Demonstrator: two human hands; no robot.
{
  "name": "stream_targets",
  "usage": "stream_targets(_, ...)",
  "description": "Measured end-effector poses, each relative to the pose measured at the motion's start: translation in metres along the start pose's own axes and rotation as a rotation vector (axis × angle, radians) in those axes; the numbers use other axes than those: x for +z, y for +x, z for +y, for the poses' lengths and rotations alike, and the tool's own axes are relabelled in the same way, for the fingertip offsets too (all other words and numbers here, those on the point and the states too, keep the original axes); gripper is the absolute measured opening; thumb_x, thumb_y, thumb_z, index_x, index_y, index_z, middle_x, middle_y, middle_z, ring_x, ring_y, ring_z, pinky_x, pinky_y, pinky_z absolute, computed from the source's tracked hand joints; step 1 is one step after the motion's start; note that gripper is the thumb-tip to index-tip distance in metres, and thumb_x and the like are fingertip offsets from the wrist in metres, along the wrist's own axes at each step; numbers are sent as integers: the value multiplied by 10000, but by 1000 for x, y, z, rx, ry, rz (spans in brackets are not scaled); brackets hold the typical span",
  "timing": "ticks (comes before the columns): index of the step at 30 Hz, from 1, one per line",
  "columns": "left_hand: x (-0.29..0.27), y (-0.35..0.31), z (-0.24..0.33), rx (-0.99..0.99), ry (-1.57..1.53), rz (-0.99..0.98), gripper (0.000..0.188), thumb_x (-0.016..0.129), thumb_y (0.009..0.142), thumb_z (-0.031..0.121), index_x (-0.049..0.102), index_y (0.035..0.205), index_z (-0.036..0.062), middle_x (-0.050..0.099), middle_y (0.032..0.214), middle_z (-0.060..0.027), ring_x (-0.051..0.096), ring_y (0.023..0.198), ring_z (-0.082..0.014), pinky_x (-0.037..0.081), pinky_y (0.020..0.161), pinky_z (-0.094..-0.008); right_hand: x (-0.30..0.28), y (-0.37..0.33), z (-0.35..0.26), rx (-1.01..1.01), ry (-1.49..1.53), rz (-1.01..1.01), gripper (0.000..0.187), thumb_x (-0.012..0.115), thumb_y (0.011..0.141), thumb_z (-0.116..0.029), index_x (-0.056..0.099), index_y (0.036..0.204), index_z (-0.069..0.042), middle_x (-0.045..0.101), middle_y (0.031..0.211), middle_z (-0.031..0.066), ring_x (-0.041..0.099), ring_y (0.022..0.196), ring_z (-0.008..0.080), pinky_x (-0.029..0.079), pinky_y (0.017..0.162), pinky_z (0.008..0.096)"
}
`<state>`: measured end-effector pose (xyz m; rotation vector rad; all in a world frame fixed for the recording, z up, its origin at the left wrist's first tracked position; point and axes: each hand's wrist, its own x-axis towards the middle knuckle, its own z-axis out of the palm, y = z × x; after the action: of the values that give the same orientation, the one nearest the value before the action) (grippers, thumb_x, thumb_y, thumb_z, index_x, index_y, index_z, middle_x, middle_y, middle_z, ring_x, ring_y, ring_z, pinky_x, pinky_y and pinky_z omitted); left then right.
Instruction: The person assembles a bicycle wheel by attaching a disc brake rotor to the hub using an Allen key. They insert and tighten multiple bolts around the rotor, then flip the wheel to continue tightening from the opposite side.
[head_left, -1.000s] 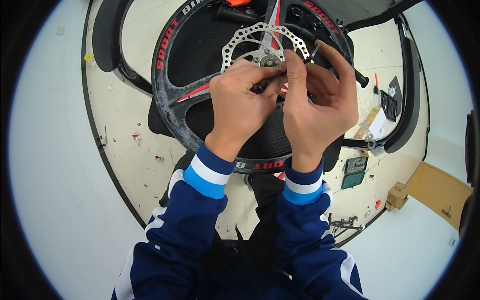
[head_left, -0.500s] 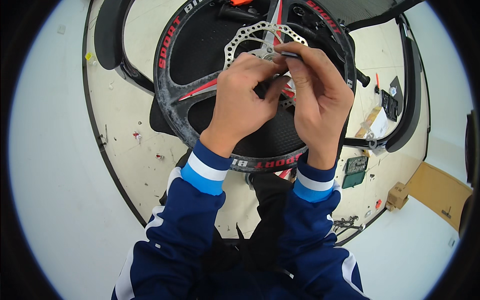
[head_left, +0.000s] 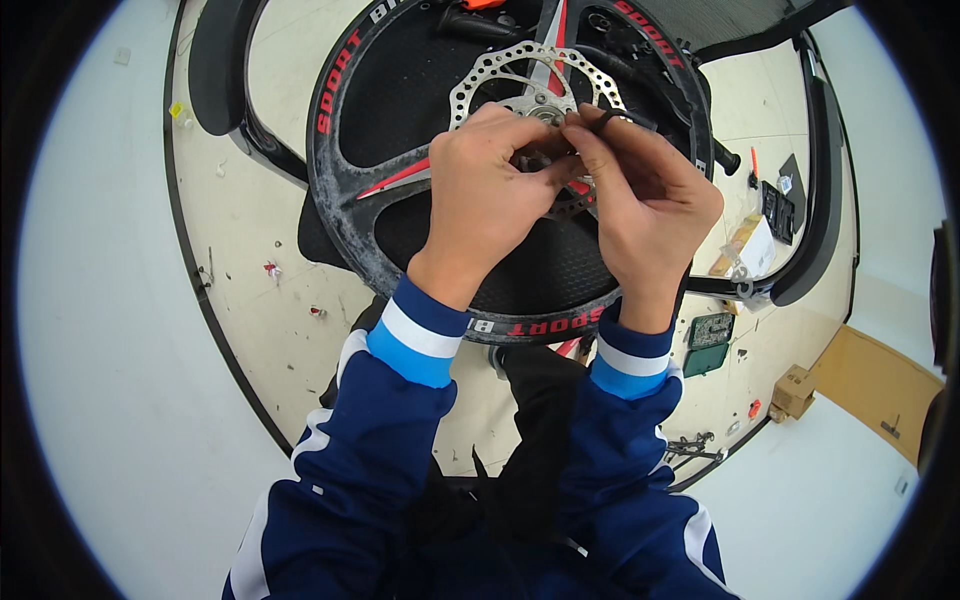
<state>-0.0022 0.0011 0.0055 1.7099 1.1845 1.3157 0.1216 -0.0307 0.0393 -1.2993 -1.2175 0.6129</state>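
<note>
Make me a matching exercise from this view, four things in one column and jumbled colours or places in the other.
1. Brake disc
2. Wheel
3. Thin dark tool
4. Hinged case

A. In the right hand
B. Dark green
C. Silver, full of holes
D. Mostly black, with red lettering

Right pairs: 1-C, 2-D, 3-A, 4-B

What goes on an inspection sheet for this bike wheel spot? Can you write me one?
Surface: black textured seat under the wheel.
Job's things: black wheel lying flat, with a silver brake disc at its middle.
Clutter: open green case and scattered small bits on the floor.
Hands: left hand pinching near the hub, anything held unclear; right hand holding a slim dark piece.
Cables: nothing seen.
Surroundings: black armrests on both sides, cardboard box at the right.
</note>
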Motion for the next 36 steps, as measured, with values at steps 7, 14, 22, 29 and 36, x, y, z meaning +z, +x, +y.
stream_targets(7,-28,9,-11,189,182,-168,283,842,670,21,778,945,38,715,869,-75,643,804,-233,525,691,-302,-16,7,1,57,106,96,145,719,894,47,711,1031,96,762,932,144,745,851,176,587,797,269)
stream_targets(14,-23,4,-11,178,199,-190,209,820,704,24,782,908,50,676,832,-71,616,808,-252,512,715,-338,-18,8,1,123,117,139,158,730,903,14,706,1037,93,759,915,165,754,848,200,592,788,275)
stream_targets(22,-22,5,-8,173,194,-218,117,789,757,24,764,871,21,670,825,-76,597,804,-253,487,706,-346,-18,6,5,122,134,116,171,735,905,-5,702,1042,92,759,906,161,755,835,197,593,773,268)
stream_targets(29,-16,6,-2,84,238,-187,96,768,802,59,755,874,-4,667,812,-94,584,796,-252,474,689,-347,-16,5,5,142,173,89,181,728,913,-15,694,1054,94,757,904,154,755,823,196,595,752,264)
stream_targets(36,-11,10,7,-85,334,-162,132,763,777,81,761,855,-25,644,721,-118,585,671,-233,462,627,-345,-14,4,4,152,144,78,167,708,922,-15,697,1058,82,756,910,151,754,820,194,596,747,267)
